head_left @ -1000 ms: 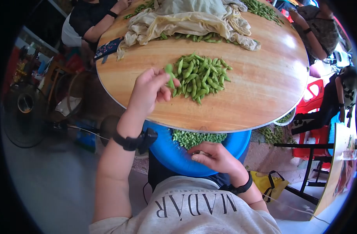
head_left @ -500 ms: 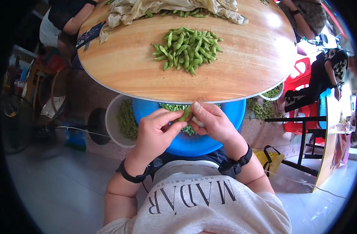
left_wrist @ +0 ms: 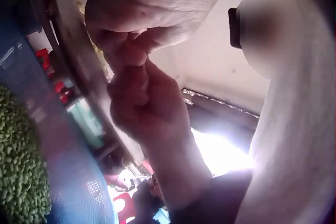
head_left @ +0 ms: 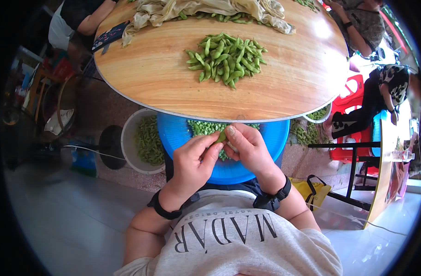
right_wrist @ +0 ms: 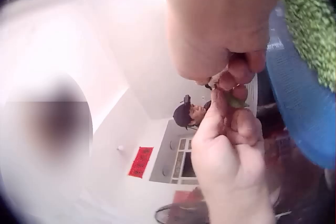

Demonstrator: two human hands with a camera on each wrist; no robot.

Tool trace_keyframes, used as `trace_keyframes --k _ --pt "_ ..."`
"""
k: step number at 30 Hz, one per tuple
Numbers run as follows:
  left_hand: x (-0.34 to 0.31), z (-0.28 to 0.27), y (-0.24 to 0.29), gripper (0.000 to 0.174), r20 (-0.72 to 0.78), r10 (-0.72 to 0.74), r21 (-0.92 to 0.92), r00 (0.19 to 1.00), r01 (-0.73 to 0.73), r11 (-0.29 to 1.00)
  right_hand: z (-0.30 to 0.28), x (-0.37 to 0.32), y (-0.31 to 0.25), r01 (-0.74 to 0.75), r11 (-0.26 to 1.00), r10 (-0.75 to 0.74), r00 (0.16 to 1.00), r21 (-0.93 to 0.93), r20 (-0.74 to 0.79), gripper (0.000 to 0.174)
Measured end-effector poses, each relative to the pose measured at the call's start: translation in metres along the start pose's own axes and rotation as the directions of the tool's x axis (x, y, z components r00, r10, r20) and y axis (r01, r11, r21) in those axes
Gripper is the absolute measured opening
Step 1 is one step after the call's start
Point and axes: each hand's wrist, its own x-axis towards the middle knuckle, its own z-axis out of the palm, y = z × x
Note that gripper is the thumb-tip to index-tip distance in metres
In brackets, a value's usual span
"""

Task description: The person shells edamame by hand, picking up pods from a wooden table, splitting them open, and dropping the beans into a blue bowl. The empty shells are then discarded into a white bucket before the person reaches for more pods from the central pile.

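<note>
In the head view my left hand [head_left: 192, 158] pinches a green soybean pod [head_left: 222, 137] between thumb and fingers. My right hand [head_left: 252, 149] meets it from the other side, its thumb pressed on the pod's end and the other fingers curled underneath. Both hands are over a blue plastic basin [head_left: 280, 145] of shelled green beans [head_left: 202, 129], just off the table's near edge. In the right wrist view a bit of the pod [right_wrist: 239, 101] shows between the fingertips. Fingers hide the pod in the left wrist view.
A pile of soybean pods [head_left: 226, 62] lies on the round wooden table [head_left: 150, 87], with a crumpled cloth [head_left: 201, 7] behind. To the left of the basin stands a pale tub [head_left: 129, 145] of green pods. Other people sit around the table; a yellow bag [head_left: 314, 195] rests at right.
A second ago the left hand held a pod beside the pile; it has come down to the right hand over the basin. Since half a second ago both hands stay together, working on the pod.
</note>
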Motion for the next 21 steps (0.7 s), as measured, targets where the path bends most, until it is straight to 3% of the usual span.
trace_keyframes --k 1,4,7,8,11,14,17,21 --pt "-0.003 0.003 0.000 0.018 0.006 -0.119 -0.075 0.993 0.119 0.990 0.002 -0.001 0.001 0.022 0.998 -0.024 0.999 -0.061 -0.038 0.030" --pt "-0.007 0.017 -0.013 0.014 -0.042 -0.099 -0.009 0.994 0.098 0.995 0.002 -0.002 0.006 0.133 0.932 -0.172 0.981 -0.337 -0.087 0.028" --pt "-0.002 0.016 -0.019 0.012 0.016 0.205 0.233 0.979 -0.203 0.951 -0.005 -0.004 0.006 0.167 0.832 -0.231 0.971 -0.529 -0.057 0.027" --pt "0.001 0.014 -0.019 0.011 0.063 0.227 0.216 0.972 -0.236 0.947 -0.008 -0.005 0.005 0.168 0.803 -0.234 0.971 -0.571 -0.043 0.027" --pt "0.006 0.007 -0.015 0.011 0.218 0.017 -0.001 0.976 -0.017 1.000 -0.006 -0.014 -0.004 0.162 0.756 -0.231 0.972 -0.634 -0.028 0.025" --pt "0.001 0.014 -0.007 0.011 0.260 -0.307 -0.182 0.916 0.358 0.916 -0.003 -0.019 -0.005 0.170 0.810 -0.248 0.966 -0.562 -0.066 0.022" --pt "-0.001 0.022 -0.018 0.019 0.206 -0.347 -0.357 0.915 0.400 0.844 -0.009 -0.020 0.015 0.274 0.764 -0.340 0.940 -0.584 -0.003 0.021" --pt "0.001 0.023 -0.027 0.018 0.273 -0.387 -0.377 0.881 0.468 0.799 -0.013 -0.023 0.011 0.178 0.906 -0.190 0.982 -0.383 0.007 0.022"
